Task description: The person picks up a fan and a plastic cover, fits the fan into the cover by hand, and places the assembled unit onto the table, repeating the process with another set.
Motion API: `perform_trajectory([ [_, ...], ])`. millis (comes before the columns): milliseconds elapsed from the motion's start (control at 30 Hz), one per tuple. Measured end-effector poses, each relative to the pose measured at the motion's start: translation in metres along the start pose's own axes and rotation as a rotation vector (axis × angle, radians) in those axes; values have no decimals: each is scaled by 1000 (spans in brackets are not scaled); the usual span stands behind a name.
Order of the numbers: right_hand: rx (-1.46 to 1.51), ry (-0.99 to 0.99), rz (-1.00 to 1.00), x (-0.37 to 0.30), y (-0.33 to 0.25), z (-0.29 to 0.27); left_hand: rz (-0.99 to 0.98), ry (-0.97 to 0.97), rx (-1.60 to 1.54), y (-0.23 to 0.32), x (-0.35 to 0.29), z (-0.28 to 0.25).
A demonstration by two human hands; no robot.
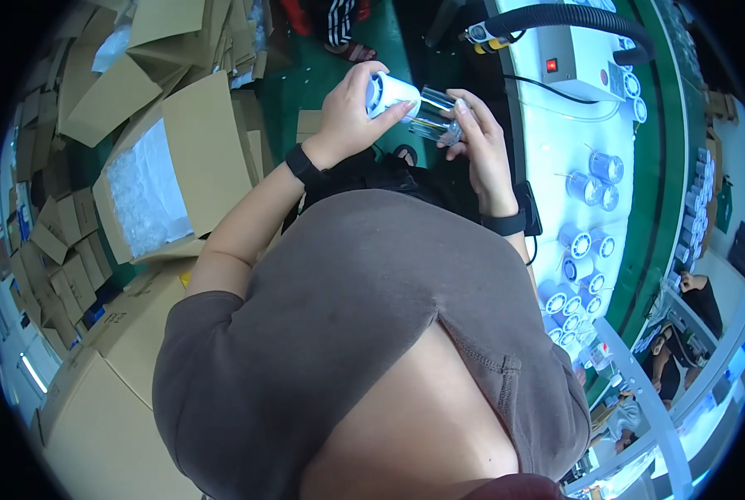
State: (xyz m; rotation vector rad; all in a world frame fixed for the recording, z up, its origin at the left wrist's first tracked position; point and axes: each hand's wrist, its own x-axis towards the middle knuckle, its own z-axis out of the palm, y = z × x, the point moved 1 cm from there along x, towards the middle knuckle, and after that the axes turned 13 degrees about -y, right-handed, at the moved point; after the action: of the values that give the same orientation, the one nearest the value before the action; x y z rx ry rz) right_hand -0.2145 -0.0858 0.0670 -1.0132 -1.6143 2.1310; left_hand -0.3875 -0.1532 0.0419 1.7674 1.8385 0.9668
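My left hand (pixel 346 118) is closed around a white plastic cylinder (pixel 399 92) with a blue-tinted end, held in the air in front of my body. My right hand (pixel 485 148) grips a clear see-through cup (pixel 432 127) between thumb and fingers. The cup's rim side faces the white cylinder, and the two lie close together. Whether they touch or are joined, I cannot tell. A thin yellowish line shows inside the clear cup. Each wrist wears a black band.
On the right, a white workbench (pixel 547 154) holds several clear cups (pixel 585 187), white cylinders (pixel 576 268) and a white machine (pixel 568 62) with a black hose (pixel 572 15). A carton (pixel 210 158) with clear plastic inside stands at left. Another person's foot (pixel 357 52) is beyond.
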Motion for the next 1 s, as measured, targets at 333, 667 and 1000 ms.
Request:
perform_trajectory([
  [333,331,-361,-33,-15,7,-17,-145,-38,-618,33,-7,16],
  [667,-84,-152,-101,-28,-1,-24,-220,-61,-986,43,-1,23],
  [1000,-112,-204,-110,-39,-8,-20,-112,-156,-721,58,-7,19],
])
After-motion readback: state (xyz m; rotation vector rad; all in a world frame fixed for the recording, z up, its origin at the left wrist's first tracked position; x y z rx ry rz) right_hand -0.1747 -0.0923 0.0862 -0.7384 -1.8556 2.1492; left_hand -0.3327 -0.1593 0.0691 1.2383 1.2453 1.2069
